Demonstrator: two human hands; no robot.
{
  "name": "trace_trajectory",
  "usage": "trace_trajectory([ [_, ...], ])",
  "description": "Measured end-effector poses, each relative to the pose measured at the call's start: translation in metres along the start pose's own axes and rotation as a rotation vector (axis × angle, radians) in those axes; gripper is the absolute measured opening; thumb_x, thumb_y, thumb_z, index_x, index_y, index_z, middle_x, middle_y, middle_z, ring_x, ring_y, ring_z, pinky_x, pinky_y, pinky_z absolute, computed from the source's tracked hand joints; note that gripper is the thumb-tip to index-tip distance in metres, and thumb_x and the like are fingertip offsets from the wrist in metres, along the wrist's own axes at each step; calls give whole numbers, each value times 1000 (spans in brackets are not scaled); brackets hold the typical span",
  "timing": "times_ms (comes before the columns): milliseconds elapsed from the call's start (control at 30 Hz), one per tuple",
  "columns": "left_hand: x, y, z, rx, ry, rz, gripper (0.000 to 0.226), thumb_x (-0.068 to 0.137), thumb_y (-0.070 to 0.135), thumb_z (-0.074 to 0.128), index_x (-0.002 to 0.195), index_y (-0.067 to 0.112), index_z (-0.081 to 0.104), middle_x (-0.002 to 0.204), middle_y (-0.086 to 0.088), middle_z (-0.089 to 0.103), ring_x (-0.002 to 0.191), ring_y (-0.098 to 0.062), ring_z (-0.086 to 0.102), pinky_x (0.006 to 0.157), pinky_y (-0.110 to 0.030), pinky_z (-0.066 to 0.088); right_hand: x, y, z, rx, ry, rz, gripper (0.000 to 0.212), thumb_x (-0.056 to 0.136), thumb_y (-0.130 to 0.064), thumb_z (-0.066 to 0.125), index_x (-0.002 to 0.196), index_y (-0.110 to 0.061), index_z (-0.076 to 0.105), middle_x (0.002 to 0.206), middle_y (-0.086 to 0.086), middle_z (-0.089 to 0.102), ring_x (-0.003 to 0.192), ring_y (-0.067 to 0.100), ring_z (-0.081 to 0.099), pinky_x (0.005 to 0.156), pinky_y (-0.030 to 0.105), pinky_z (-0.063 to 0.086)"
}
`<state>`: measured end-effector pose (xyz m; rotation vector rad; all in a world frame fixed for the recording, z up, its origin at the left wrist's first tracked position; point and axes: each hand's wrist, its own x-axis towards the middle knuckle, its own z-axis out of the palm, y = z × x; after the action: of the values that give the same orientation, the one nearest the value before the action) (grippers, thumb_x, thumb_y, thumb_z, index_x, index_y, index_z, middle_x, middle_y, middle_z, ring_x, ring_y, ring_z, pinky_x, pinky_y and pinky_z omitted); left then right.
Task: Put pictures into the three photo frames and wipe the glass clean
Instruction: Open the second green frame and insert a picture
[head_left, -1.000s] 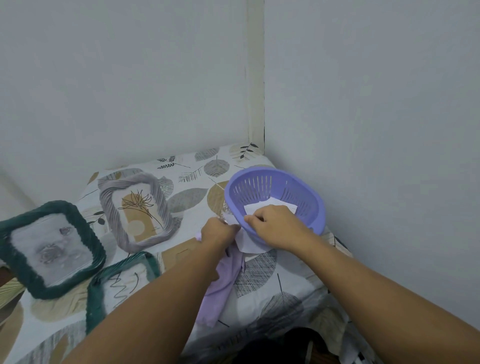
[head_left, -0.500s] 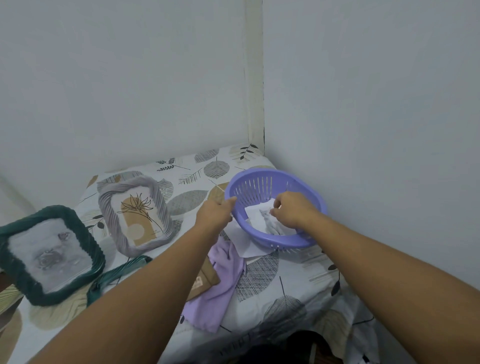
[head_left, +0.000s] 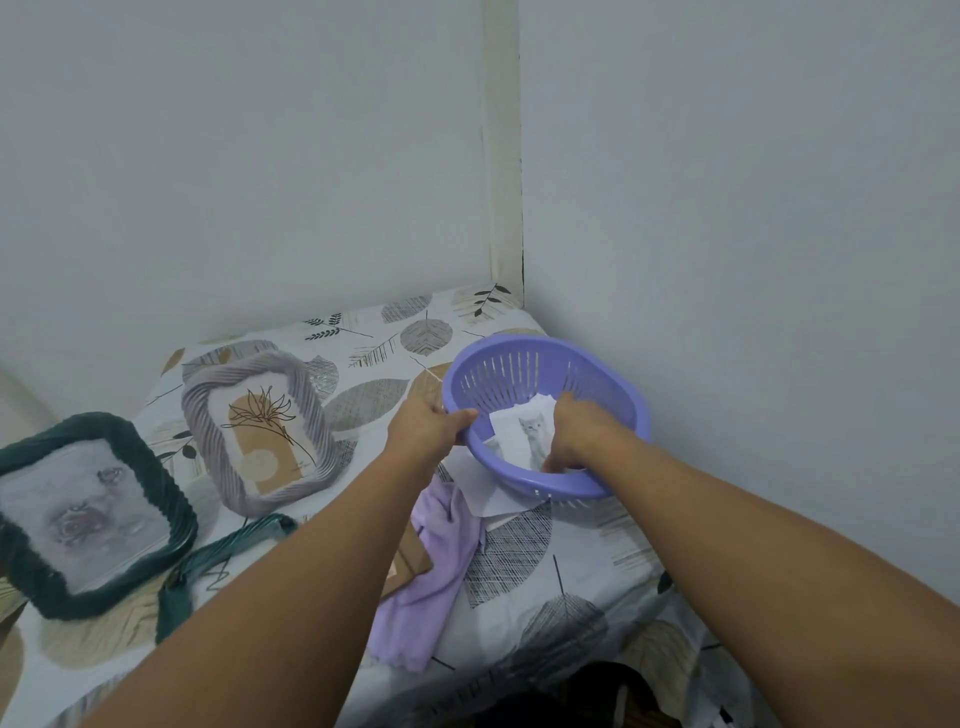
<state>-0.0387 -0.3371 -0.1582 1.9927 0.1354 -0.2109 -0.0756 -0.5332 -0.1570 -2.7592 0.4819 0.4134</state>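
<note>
A purple slotted basket (head_left: 613, 379) sits tilted near the table's far right corner. My left hand (head_left: 428, 431) grips its near left rim. My right hand (head_left: 576, 431) reaches inside and pinches a kitten picture (head_left: 524, 431). A white sheet (head_left: 480, 488) lies under the basket's edge. On the left lie a grey ribbed frame (head_left: 208, 410) with a flower print, a dark green frame (head_left: 156, 488) with a grey picture, and a second green frame (head_left: 228, 545) mostly hidden by my left arm. A lilac cloth (head_left: 431, 577) lies between my arms.
The table wears a leaf-patterned cloth (head_left: 545, 566) and stands in a corner between two grey walls. A brown card (head_left: 410, 561) lies half under the lilac cloth. A dark object (head_left: 597, 696) sits below the table's near edge.
My left hand left the white sheet and took hold of the basket's rim. My right hand moved into the basket and turned the kitten picture up. The basket tilted.
</note>
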Motion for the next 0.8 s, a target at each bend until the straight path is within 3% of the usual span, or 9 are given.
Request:
trace_trajectory([
  [67, -2, 2, 0, -4, -1, 4, 42, 89, 30, 77, 100, -9, 65, 90, -22, 75, 42, -13, 44, 50, -27, 34, 2, 1, 2, 41, 23, 11, 97, 77, -15, 84, 151, -3, 22, 134, 19, 57, 120, 36, 60, 93, 43, 53],
  [133, -4, 5, 0, 4, -9, 13, 32, 89, 28, 77, 91, -2, 65, 90, -24, 75, 34, -8, 44, 49, -26, 33, 2, 1, 2, 64, 53, -1, 77, 86, -9, 70, 150, -5, 27, 133, 18, 57, 115, 36, 61, 89, 42, 54],
  [200, -6, 6, 0, 16, -16, 21, 29, 90, 27, 76, 88, 1, 65, 86, -23, 74, 29, -4, 43, 49, -25, 34, 2, 2, 1, 49, 85, -45, 37, 90, -8, 57, 127, -9, 52, 125, 14, 62, 104, 33, 61, 81, 38, 52],
  [300, -8, 6, 0, 20, -16, 30, 27, 90, 27, 76, 90, 3, 63, 81, -20, 71, 29, -2, 45, 49, -25, 33, 1, 3, -1, 62, 109, -76, 7, 93, -10, 49, 95, -15, 54, 109, 10, 62, 89, 30, 55, 74, 33, 46],
  [400, -7, 6, 1, 7, -7, 30, 28, 89, 27, 77, 88, 5, 61, 75, -14, 71, 35, -4, 50, 52, -26, 37, -1, 3, -4, 151, 168, -98, 10, 95, -11, 48, 85, -13, 51, 96, 9, 57, 85, 30, 55, 69, 32, 42],
  [500, -9, 6, 1, 68, 44, 64, 35, 84, 38, 81, 91, 11, 60, 80, -5, 65, 74, -22, 60, 71, -35, 47, -8, 1, -10, 226, 273, -149, 8, 95, -13, 48, 88, -10, 50, 97, 12, 60, 85, 31, 52, 66, 32, 38],
  [567, -17, 7, -1, 116, 141, 115, 44, 83, 45, 79, 105, 15, 57, 92, 1, 60, 90, -23, 59, 83, -39, 50, -15, -2, -13, 278, 351, -188, 7, 93, -16, 49, 89, -11, 46, 94, 10, 59, 85, 32, 52, 63, 35, 35],
  [700, -37, 24, -9, -46, 167, 280, 35, 93, 48, 67, 100, 14, 68, 86, 4, 68, 75, -14, 60, 65, -30, 46, -36, -20, -17, 341, 481, -322, 8, 97, -19, 47, 95, -11, 46, 81, 6, 58, 78, 32, 54, 52, 37, 31],
  [800, -49, 38, -25, -214, 112, 251, 40, 96, 52, 61, 99, 14, 75, 86, 3, 75, 77, -9, 63, 67, -26, 44, -52, -44, -17, 274, 562, -441, 13, 100, -19, 44, 106, -15, 55, 87, 8, 64, 77, 33, 56, 55, 38, 35],
])
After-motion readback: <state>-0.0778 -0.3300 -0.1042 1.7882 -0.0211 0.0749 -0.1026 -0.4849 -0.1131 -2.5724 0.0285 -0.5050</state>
